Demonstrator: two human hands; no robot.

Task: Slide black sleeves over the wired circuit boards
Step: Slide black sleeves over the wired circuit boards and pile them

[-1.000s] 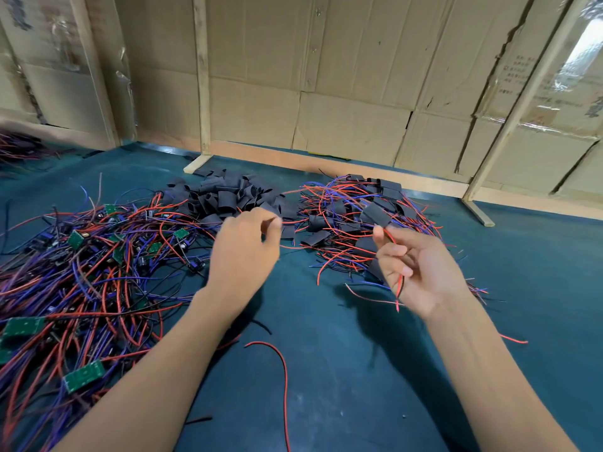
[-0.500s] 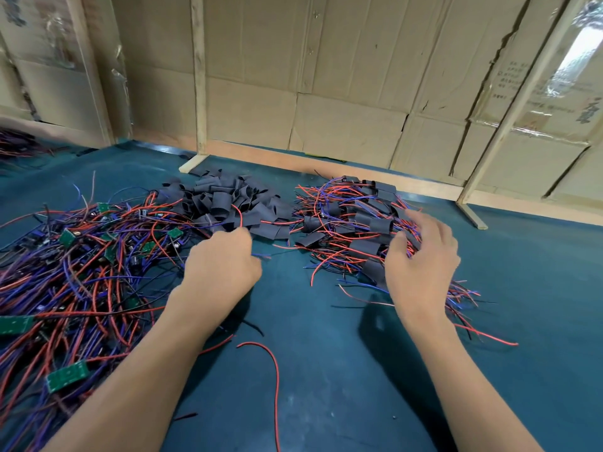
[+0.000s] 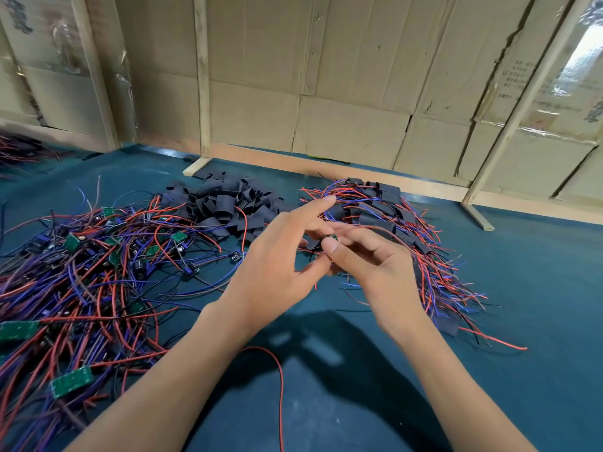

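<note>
My hands meet above the green mat. My right hand (image 3: 372, 265) pinches a small green wired circuit board (image 3: 333, 237) between thumb and fingers. My left hand (image 3: 277, 256) holds a black sleeve (image 3: 311, 244) against it, index finger stretched out; most of the sleeve is hidden by fingers. On the left lies a tangle of bare boards with red, blue and black wires (image 3: 98, 272). A heap of loose black sleeves (image 3: 225, 207) sits behind it. To the right is a pile of sleeved boards (image 3: 391, 220).
A loose red wire (image 3: 277, 380) curls on the mat (image 3: 522, 321) between my forearms. Cardboard walls with wooden posts (image 3: 202, 93) close off the back. More wires lie at the far left edge (image 3: 19, 151).
My right hand left the sleeved pile and came to the centre. My left hand rose from the edge of the wire tangle to meet it, and a board is now held between them.
</note>
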